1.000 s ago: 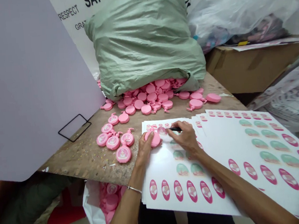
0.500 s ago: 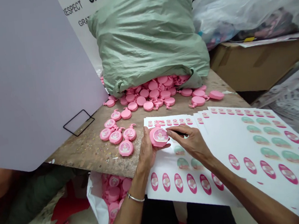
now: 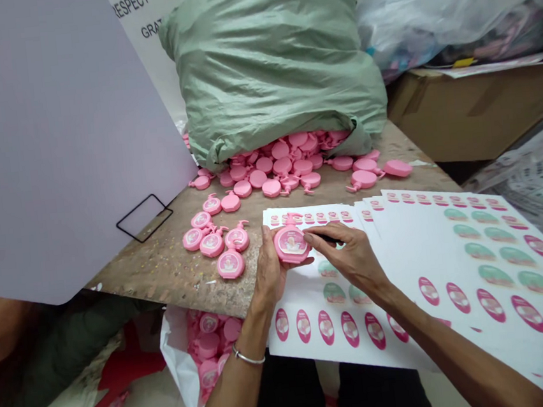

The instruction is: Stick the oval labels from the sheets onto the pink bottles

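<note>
The left hand [image 3: 271, 274] is holding a pink plastic bottle-shaped piece [image 3: 291, 244], while the right hand [image 3: 348, 257] is gripping a slim black tool [image 3: 332, 240] beside it. Sticker sheets [image 3: 429, 246] are lying across the wooden table [image 3: 163, 271].

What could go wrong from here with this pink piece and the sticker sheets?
The round label on the pink bottle-shaped piece in the left hand could crease or sit crooked, since the black tool in the right hand is right beside it. The stacked sticker sheets overhang the wooden table and might slide if leaned on.
</note>
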Tool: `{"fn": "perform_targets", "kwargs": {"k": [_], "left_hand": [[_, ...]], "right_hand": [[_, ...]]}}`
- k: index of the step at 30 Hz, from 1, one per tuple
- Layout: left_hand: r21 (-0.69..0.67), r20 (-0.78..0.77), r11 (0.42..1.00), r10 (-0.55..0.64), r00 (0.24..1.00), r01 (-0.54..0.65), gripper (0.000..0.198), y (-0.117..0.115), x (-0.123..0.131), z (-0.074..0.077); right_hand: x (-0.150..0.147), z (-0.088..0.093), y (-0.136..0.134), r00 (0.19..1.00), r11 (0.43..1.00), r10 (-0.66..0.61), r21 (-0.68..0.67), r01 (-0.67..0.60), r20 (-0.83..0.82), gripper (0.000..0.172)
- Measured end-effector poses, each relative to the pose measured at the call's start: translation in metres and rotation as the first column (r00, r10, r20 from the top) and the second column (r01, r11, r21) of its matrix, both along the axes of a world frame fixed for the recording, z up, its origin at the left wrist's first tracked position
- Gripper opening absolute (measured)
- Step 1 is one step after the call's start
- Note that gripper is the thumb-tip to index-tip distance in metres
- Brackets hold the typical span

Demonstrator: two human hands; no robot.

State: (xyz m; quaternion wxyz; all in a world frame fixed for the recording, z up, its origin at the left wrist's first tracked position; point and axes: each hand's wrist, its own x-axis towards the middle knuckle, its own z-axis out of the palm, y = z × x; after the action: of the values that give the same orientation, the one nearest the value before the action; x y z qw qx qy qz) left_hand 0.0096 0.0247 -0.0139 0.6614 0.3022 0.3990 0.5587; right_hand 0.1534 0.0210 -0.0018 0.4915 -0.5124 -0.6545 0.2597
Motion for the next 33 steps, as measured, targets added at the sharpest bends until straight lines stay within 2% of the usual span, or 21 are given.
{"fn": "perform_targets", "kwargs": {"k": [7,21,33], "left_hand": [[0.010,-0.013,1.000,0.003,1.000,-0.003,0.051,-0.003,0.001,0.007],[-0.003,0.017,1.000,0.005,1.000,-0.005,0.050,-0.005,0.003,0.011],[0.043,0.034,0.999,-0.008,0.999,0.007,0.048,-0.005,0.004,0.011]], "right_hand": [[-0.001,0.003,-0.001,1.000,1.000,-0.009,0.023,0.009,-0.008,0.019],[0.000,0.005,-0.005,1.000,0.999,-0.009,0.044,0.010,-0.018,0.018],[-0.001,0.005,-0.005,0.999,0.993,-0.026,0.119,0.022,0.038,0.015]]}}
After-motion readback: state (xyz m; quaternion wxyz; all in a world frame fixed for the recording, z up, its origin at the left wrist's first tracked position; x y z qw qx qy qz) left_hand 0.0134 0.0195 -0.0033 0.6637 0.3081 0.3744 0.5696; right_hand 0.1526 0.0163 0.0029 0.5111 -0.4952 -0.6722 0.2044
